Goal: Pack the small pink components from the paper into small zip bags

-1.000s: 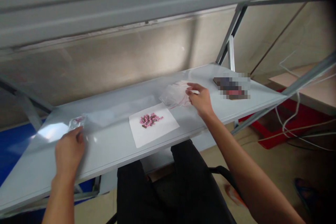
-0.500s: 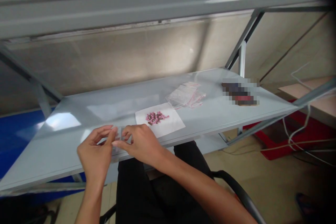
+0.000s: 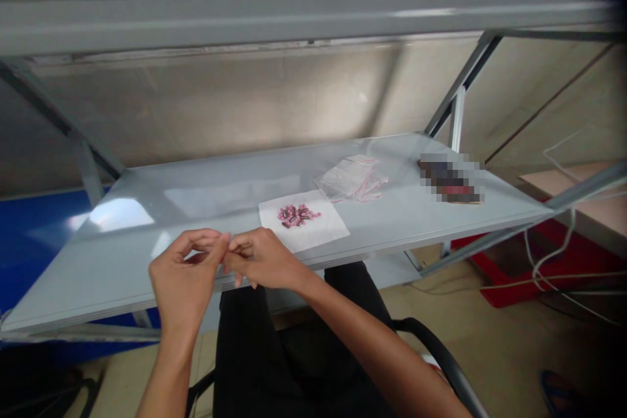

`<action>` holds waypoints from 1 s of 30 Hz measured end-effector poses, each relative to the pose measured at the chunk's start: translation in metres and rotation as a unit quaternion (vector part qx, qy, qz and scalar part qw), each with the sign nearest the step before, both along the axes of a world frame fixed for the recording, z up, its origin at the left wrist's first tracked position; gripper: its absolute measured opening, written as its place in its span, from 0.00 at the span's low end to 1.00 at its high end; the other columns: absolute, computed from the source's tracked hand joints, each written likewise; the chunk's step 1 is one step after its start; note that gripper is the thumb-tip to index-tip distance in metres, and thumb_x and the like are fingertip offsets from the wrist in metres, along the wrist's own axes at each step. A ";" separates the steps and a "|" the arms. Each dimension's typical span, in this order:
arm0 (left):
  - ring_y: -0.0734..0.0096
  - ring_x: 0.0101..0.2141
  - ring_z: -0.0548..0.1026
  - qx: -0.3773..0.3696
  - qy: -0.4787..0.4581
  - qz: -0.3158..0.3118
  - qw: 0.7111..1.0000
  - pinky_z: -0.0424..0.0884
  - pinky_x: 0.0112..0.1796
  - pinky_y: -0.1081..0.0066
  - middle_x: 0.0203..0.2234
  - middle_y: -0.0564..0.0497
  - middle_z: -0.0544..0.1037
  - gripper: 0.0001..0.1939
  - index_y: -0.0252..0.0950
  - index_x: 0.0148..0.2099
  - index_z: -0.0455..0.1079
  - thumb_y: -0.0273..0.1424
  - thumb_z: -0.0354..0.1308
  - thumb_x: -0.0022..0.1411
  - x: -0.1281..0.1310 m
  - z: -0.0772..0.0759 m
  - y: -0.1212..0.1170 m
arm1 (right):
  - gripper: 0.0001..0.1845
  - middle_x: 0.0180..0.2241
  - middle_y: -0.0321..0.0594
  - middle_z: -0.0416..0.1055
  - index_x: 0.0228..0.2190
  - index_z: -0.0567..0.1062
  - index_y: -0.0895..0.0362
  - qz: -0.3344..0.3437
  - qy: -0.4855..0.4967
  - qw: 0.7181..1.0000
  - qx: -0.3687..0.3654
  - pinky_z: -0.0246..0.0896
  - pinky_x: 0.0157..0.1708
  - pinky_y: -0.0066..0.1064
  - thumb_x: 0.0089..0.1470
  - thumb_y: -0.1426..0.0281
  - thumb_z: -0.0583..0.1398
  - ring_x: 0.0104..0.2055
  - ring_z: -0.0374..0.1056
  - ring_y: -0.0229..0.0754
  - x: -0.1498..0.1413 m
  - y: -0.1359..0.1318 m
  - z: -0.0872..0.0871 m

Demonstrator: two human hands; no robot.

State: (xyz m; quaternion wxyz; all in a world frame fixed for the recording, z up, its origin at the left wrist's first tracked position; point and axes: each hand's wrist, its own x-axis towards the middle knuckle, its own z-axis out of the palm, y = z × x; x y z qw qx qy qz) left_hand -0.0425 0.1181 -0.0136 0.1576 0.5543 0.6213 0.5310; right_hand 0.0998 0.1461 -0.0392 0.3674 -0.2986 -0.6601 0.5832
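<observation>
My left hand [image 3: 185,279] and my right hand [image 3: 262,259] meet over the front edge of the grey shelf [image 3: 147,222], fingertips pinched together on a small clear plastic bag [image 3: 226,255] that is barely visible between them. Behind my right hand lies a white sheet of paper [image 3: 321,232] with several small pink and dark parts [image 3: 296,215] heaped on it. A pile of clear zip bags with red strips [image 3: 353,177] lies further back on the right.
A dark blurred-out object [image 3: 450,177] rests at the shelf's right end. An upper shelf beam [image 3: 294,6] runs overhead. White cables [image 3: 553,255] and a red crate [image 3: 533,261] sit on the floor to the right. A blue surface [image 3: 29,235] shows at left.
One second ago my hands were apart, the left on a small filled bag at the left, the right at the bag pile. Both have come together at the front edge, pinching a clear bag.
</observation>
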 end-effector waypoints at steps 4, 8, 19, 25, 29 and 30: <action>0.66 0.29 0.79 0.012 -0.007 0.013 1.000 0.75 0.30 0.71 0.27 0.51 0.81 0.12 0.36 0.35 0.77 0.40 0.69 0.54 -0.002 0.001 -0.001 | 0.09 0.22 0.31 0.71 0.26 0.74 0.57 -0.024 0.024 0.999 0.003 0.61 0.23 0.22 0.58 0.75 0.59 0.21 0.68 0.32 -0.006 0.002 -0.003; 0.67 0.27 0.78 -0.032 0.038 -0.020 0.999 0.73 0.29 0.72 0.26 0.52 0.80 0.14 0.37 0.35 0.76 0.43 0.67 0.56 -0.012 0.005 0.000 | 0.09 0.23 0.30 0.69 0.26 0.72 0.57 -0.110 0.007 0.990 0.085 0.58 0.27 0.23 0.58 0.74 0.58 0.23 0.65 0.32 -0.004 0.001 0.002; 0.66 0.21 0.76 -0.142 0.165 -0.155 0.964 0.69 0.26 0.72 0.19 0.54 0.77 0.16 0.39 0.28 0.73 0.45 0.57 0.61 -0.035 0.001 0.007 | 0.09 0.22 0.29 0.63 0.23 0.67 0.56 -0.175 -0.103 0.954 0.223 0.51 0.30 0.25 0.54 0.77 0.59 0.26 0.59 0.34 0.005 0.009 0.008; 0.67 0.26 0.76 -0.127 0.156 -0.224 0.954 0.70 0.31 0.72 0.23 0.55 0.76 0.18 0.39 0.35 0.70 0.46 0.51 0.70 -0.025 0.007 0.002 | 0.09 0.28 0.33 0.68 0.29 0.71 0.57 -0.074 -0.122 0.955 0.259 0.53 0.33 0.25 0.61 0.77 0.55 0.29 0.62 0.35 0.013 0.007 0.012; 0.69 0.23 0.72 -0.128 0.234 -0.242 0.933 0.64 0.29 0.71 0.20 0.56 0.72 0.20 0.39 0.30 0.65 0.43 0.46 0.73 -0.021 0.006 0.002 | 0.10 0.27 0.33 0.67 0.27 0.69 0.57 -0.099 -0.174 0.938 0.283 0.52 0.33 0.26 0.61 0.77 0.56 0.28 0.60 0.35 0.016 0.004 0.008; 0.69 0.22 0.72 -0.130 0.255 -0.241 0.927 0.63 0.29 0.71 0.20 0.56 0.72 0.19 0.39 0.31 0.65 0.42 0.46 0.72 -0.021 0.006 0.002 | 0.09 0.26 0.33 0.67 0.27 0.69 0.57 -0.113 -0.196 0.930 0.291 0.52 0.33 0.27 0.60 0.76 0.57 0.28 0.60 0.35 0.017 0.005 0.006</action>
